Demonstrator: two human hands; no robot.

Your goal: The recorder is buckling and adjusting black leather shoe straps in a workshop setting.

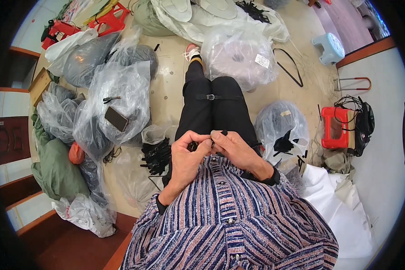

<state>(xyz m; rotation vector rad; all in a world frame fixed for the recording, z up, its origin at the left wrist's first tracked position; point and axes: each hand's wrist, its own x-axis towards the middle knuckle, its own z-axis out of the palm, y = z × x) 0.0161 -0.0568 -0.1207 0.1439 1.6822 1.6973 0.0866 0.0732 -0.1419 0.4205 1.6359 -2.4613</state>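
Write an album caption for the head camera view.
Amid clear plastic bags, left hand and right hand meet at a small black piece; a buckled strap crosses dark trousers.

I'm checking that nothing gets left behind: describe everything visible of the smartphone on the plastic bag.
The smartphone is a flat, dark rectangle with a glossy-looking face, probably its unlit screen, turned up. It lies slantwise on the clear plastic bag, off to the left; only the bag is seen touching it.
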